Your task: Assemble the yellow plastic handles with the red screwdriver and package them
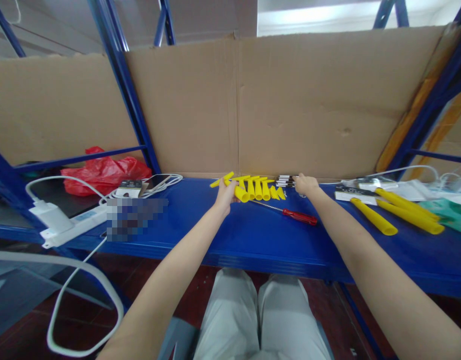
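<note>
My left hand (pixel 224 196) is closed around a yellow plastic T-shaped handle (pixel 241 194) with a hollow round end facing me. Right beside it, several matching yellow T-shaped handles (pixel 258 189) lie in a row. Two small yellow pointed pieces (pixel 277 193) end that row. My right hand (pixel 307 185) reaches to a group of small black-and-white strips (pixel 286 180) and touches their right end. Its fingers look pinched together, but what is between them is too small to tell. In front lies a screwdriver (pixel 300 217) with a red handle, its shaft pointing toward the left hand.
Long yellow tubes (pixel 375 216) and a black-and-white card packet (pixel 355 194) lie on the right of the blue shelf (pixel 249 240). A cardboard panel (pixel 290 105) closes off the back. On the left are a white power strip (pixel 76 227), cables and a red plastic bag (pixel 106 175).
</note>
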